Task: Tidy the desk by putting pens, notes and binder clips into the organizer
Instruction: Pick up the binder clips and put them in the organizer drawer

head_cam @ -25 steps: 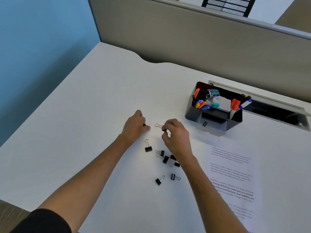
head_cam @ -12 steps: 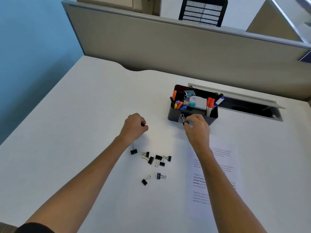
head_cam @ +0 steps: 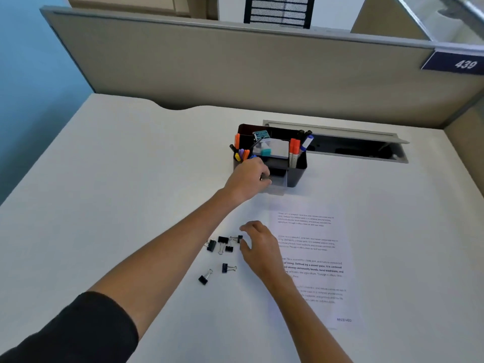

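Clips [head_cam: 222,247] are lying loose on the desk [head_cam: 104,179], with the right hand [head_cam: 258,247] hovering open-fingered just beside them, over the paper's [head_cam: 314,258] edge. Farther off, the left hand [head_cam: 248,179] is reaching with curled fingers to the organizer [head_cam: 297,171], pinching something small and metallic at its front drawer; pens [head_cam: 294,148] are standing inside.

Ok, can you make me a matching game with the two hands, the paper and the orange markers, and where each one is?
1 left hand
2 right hand
3 printed paper
4 orange markers

A standing in the organizer
B flat on the desk
C at the organizer's front
D next to the loose binder clips

Pairs: 1-C, 2-D, 3-B, 4-A
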